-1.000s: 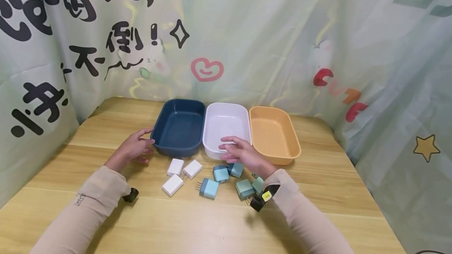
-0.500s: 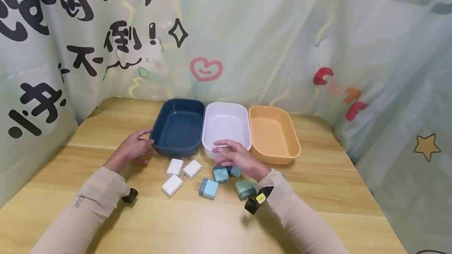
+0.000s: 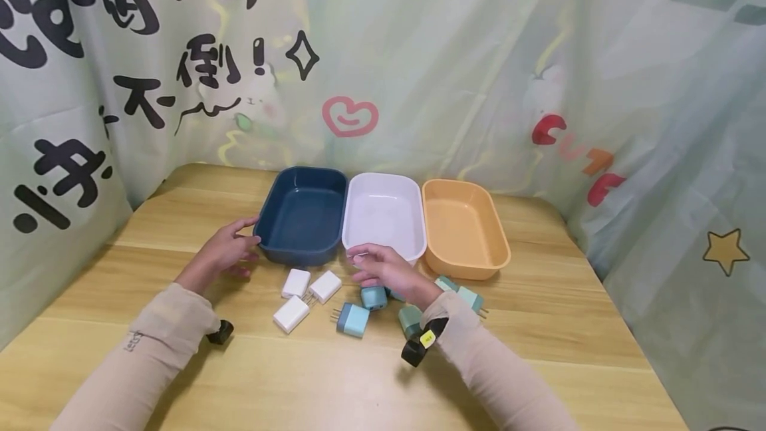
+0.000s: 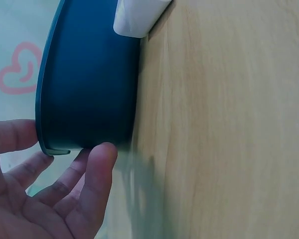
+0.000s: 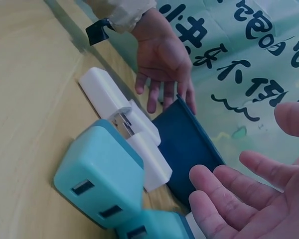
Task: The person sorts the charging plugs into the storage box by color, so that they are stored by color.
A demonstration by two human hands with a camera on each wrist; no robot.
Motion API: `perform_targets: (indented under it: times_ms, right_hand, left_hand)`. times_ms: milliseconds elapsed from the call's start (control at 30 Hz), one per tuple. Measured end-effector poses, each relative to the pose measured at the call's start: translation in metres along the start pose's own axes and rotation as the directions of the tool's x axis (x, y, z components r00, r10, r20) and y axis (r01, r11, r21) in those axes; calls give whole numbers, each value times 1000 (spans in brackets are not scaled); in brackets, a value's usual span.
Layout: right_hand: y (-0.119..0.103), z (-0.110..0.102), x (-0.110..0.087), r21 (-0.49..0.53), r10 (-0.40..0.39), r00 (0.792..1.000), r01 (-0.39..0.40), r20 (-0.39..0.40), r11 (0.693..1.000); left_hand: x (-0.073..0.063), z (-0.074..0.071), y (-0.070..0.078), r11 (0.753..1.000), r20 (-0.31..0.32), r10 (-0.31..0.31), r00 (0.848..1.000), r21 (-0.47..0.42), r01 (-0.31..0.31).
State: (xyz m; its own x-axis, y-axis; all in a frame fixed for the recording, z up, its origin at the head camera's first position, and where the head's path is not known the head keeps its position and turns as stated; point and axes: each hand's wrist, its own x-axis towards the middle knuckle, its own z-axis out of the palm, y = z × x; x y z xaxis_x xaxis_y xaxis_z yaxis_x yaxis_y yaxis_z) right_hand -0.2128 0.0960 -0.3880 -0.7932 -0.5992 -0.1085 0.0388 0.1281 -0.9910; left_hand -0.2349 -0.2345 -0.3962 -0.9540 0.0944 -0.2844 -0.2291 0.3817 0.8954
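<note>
My left hand [image 3: 224,250] touches the near left corner of a dark blue tray [image 3: 299,256], its fingers loosely spread against the rim and outer wall. Over the front edge of a white tray [image 3: 385,215] hovers my right hand [image 3: 389,273], fingers relaxed and holding nothing. Three white charger plugs [image 3: 292,314] lie in front of the blue tray. Light blue charger plugs [image 3: 353,320] sit in the middle, one mostly hidden under my right hand. Green charger plugs [image 3: 470,299] lie to the right, partly covered by my right wrist. In the right wrist view, a light blue plug [image 5: 99,174] shows two USB ports.
An orange tray [image 3: 469,265] stands right of the white one, completing a side-by-side row at the back of the wooden table [image 3: 335,384]. A printed curtain [image 3: 431,72] hangs behind and at both sides.
My right hand has drifted left and slightly nearer to me, uncovering green plugs on the right and hiding more of the light blue ones. The left hand keeps its place at the blue tray.
</note>
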Motion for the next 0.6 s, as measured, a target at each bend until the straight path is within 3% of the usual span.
perform_targets:
  times_ms: [600]
  right_hand:
    - [6, 21, 10, -53, 118, 992, -120, -38, 991]
  left_hand:
    - [0, 3, 1, 1000, -4, -4, 1000, -1, 4]
